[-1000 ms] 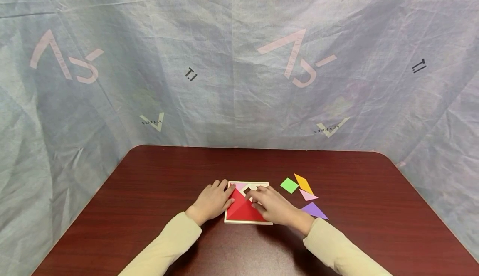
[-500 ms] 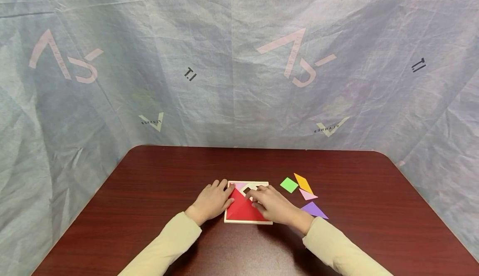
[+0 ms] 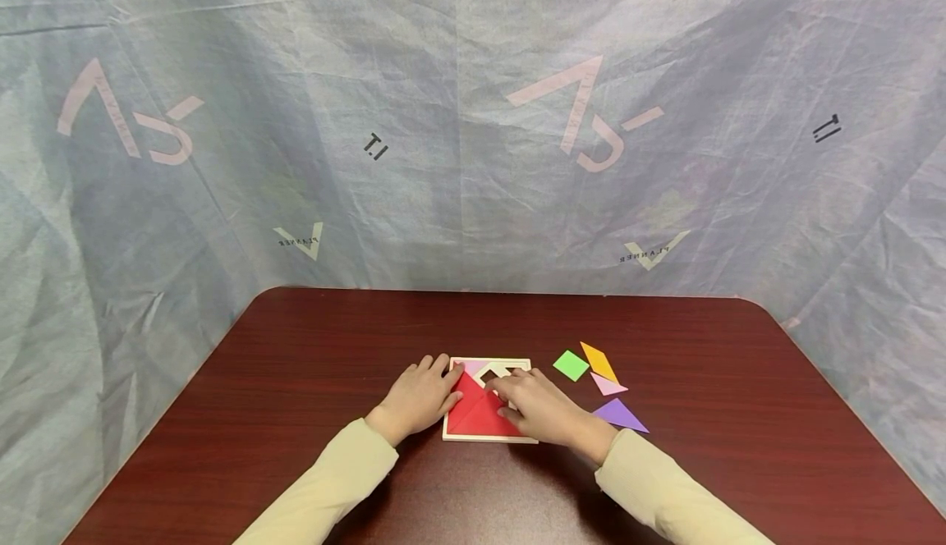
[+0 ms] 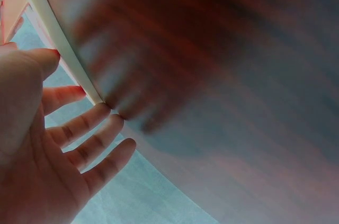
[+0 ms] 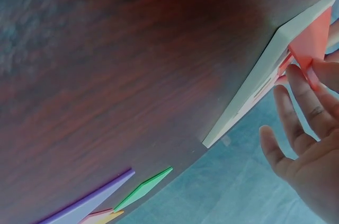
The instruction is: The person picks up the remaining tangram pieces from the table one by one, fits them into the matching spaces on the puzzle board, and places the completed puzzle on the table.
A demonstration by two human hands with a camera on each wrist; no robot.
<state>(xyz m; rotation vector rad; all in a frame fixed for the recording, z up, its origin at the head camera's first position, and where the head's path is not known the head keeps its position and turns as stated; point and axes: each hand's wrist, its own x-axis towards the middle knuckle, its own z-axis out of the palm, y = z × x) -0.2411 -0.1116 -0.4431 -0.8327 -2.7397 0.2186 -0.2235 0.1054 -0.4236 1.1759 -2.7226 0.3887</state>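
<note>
A tangram tray with a pale frame lies near the middle of the table. Inside are two large red triangles and a pink piece at the top left corner. My left hand rests along the tray's left side, thumb and index finger over the left red triangle, the other fingers fairly straight by the frame. With thumb and fingers, my right hand pinches the lower red triangle; in the right wrist view this red triangle stands tilted up from the tray. Part of the tray's right side is hidden behind that hand.
Right of the tray lie a green square, an orange parallelogram, a small pink triangle and a purple triangle, partly covered by the right wrist. Grey printed cloth hangs behind the table.
The lower red triangle has shifted slightly, and a seam between the two red triangles shows more clearly. Both hands stay almost in place.
</note>
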